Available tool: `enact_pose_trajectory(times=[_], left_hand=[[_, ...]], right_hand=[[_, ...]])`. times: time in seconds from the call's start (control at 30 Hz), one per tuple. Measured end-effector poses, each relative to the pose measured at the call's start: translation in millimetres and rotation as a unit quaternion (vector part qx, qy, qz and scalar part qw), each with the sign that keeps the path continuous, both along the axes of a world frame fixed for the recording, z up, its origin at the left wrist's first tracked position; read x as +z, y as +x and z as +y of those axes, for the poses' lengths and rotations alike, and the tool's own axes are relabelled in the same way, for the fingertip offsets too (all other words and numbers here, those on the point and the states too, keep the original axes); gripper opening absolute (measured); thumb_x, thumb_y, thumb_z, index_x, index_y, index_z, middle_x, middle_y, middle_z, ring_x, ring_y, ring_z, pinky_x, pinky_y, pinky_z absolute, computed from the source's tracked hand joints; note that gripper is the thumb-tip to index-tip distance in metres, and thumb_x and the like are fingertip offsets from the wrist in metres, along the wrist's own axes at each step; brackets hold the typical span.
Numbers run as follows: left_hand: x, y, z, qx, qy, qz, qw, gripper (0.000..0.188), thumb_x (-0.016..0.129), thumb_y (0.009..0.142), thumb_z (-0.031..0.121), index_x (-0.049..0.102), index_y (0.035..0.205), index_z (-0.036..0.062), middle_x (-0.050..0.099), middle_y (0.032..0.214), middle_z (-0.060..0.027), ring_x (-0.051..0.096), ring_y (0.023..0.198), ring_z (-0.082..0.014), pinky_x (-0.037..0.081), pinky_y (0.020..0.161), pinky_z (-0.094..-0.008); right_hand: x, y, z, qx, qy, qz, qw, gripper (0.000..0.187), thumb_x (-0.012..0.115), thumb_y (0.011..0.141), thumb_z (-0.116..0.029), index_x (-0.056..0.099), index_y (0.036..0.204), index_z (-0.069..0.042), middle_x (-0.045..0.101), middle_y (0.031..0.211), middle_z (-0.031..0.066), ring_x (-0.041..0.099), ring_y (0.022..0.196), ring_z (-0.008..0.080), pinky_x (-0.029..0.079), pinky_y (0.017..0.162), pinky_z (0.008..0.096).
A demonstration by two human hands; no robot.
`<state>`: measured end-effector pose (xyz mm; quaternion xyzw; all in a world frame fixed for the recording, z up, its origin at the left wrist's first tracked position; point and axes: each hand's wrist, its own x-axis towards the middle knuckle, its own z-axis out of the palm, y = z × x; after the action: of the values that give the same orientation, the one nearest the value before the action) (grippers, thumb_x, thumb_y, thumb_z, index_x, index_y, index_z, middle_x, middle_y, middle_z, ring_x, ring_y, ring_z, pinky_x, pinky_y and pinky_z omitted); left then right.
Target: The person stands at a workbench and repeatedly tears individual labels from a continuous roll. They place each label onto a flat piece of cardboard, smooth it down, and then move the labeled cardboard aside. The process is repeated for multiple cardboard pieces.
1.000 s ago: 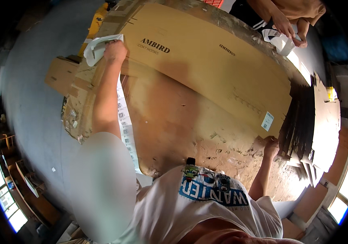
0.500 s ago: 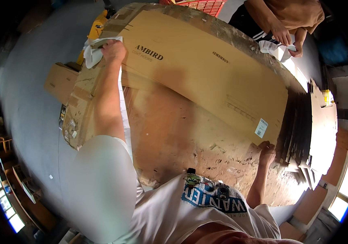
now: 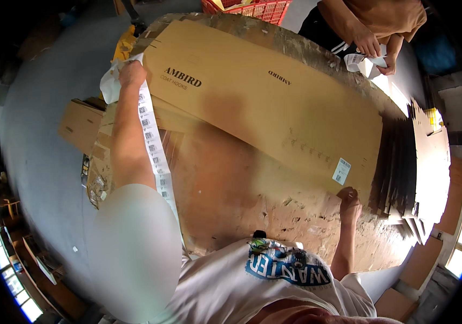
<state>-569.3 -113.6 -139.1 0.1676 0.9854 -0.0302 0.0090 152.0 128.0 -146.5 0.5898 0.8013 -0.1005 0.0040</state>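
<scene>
A long flat cardboard sheet (image 3: 231, 81) with dark print lies slantwise across the table. My right hand (image 3: 351, 201) is closed on its near edge at the right end, just below a white label (image 3: 341, 171) stuck on the cardboard. At the far left end of the sheet, my left hand (image 3: 133, 74) is closed on a strip of white labels (image 3: 153, 143). Printed square codes run down this strip, which trails beside my forearm toward my body. A loose white part of it (image 3: 110, 86) hangs left of the hand. The left fingertips are partly hidden.
More cardboard sheets (image 3: 428, 167) stand stacked at the table's right end. The worn table (image 3: 231, 208) has a rough, torn surface. Across it, another person's hands (image 3: 374, 48) hold white paper. A red basket (image 3: 263, 9) sits beyond the far edge; folded cardboard (image 3: 80, 124) lies at the left.
My left hand has moved left with the label strip, and more of the strip's printed side shows. The cardboard sheet appears slightly further left. My right hand remains at its near edge.
</scene>
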Motion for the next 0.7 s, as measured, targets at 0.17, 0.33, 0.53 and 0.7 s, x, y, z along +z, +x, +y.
enact_pose_trajectory(times=[0.17, 0.33, 0.53, 0.7], left_hand=[[46.6, -43.6, -44.2, -0.143, 0.143, 0.016, 0.979, 0.036, 0.058, 0.082, 0.029, 0.06, 0.1, -0.003, 0.062, 0.1, -0.0229, 0.059, 0.096, -0.0378, 0.046, 0.082, -0.0436], [108.2, -5.8, -128.6, -0.172, 0.315, -0.23, 0.905, 0.034, 0.058, 0.084, 0.01, 0.056, 0.114, -0.0049, 0.063, 0.106, -0.0104, 0.06, 0.093, -0.018, 0.047, 0.082, -0.0318], [153.6, 74.1, -224.5, -0.022, 0.34, -0.26, 0.903, 0.036, 0.06, 0.087, 0.013, 0.053, 0.119, -0.0019, 0.061, 0.107, -0.0073, 0.057, 0.094, -0.0166, 0.045, 0.085, -0.0314], [139.5, 179.3, -311.2, 0.077, 0.386, -0.235, 0.889, 0.041, 0.063, 0.084, 0.013, 0.051, 0.121, -0.0004, 0.059, 0.112, -0.008, 0.056, 0.099, -0.0201, 0.044, 0.088, -0.0353]], right_hand=[[-27.5, 26.3, -5.0, -0.076, 0.005, 0.253, 0.965, 0.044, 0.062, 0.083, -0.022, 0.047, 0.12, -0.002, 0.059, 0.111, 0.0168, 0.059, 0.099, 0.0304, 0.047, 0.081, 0.0385], [-54.0, 66.4, -51.6, -0.266, -0.088, 0.441, 0.853, 0.031, 0.064, 0.085, -0.02, 0.052, 0.106, -0.001, 0.058, 0.088, 0.0066, 0.057, 0.074, 0.0151, 0.048, 0.067, 0.0257], [14.0, -45.9, -127.3, -0.118, -0.571, 0.668, 0.462, 0.058, 0.049, 0.092, -0.041, 0.036, 0.133, -0.002, 0.055, 0.119, 0.017, 0.062, 0.095, 0.0264, 0.051, 0.079, 0.0387], [29.4, -81.4, -132.7, -0.084, -0.543, 0.713, 0.435, 0.039, 0.047, 0.092, -0.024, 0.045, 0.122, 0.002, 0.062, 0.103, 0.0153, 0.064, 0.088, 0.025, 0.054, 0.071, 0.0366]])
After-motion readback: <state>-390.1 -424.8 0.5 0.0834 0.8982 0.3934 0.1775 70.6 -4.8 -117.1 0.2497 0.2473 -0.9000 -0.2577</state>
